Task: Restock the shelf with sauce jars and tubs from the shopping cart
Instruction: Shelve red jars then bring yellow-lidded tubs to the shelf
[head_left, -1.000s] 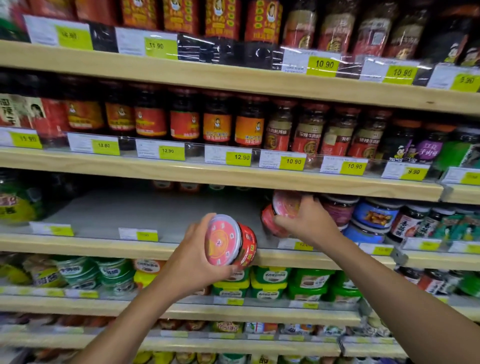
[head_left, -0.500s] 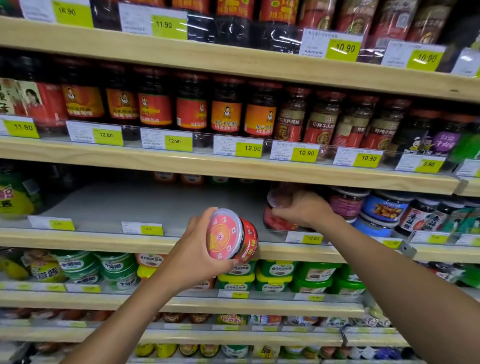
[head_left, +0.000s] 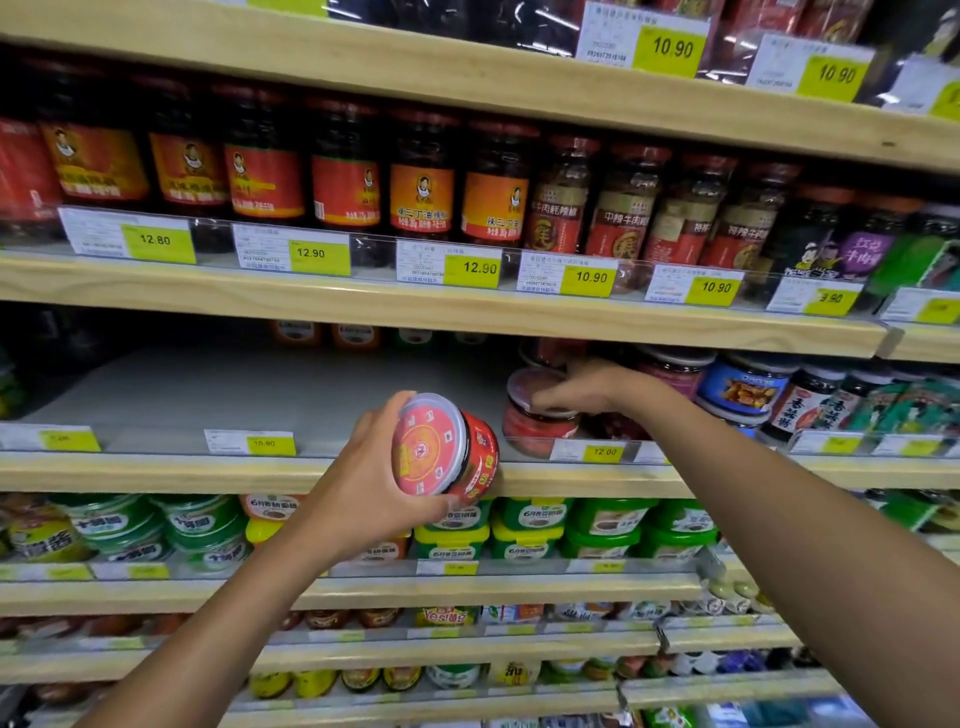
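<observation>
My left hand (head_left: 371, 480) grips a red sauce tub (head_left: 441, 447) tipped on its side, its clear lid facing me, in front of the middle shelf's edge (head_left: 208, 470). My right hand (head_left: 587, 387) reaches into that shelf and holds a second red tub (head_left: 537, 418) by its lid rim; the tub stands upright behind the 12.00 price tag. Another red tub sits behind it, mostly hidden. The shopping cart is out of view.
The grey shelf floor (head_left: 234, 389) left of the placed tub is bare up front. Dark and blue jars (head_left: 748, 382) stand right of my right hand. Chili sauce jars (head_left: 421, 192) fill the shelf above, green tubs (head_left: 524, 525) the one below.
My right hand carried its red tub deeper and lower into the shelf and stood it upright. The left hand kept its tub in about the same place. The view moved closer.
</observation>
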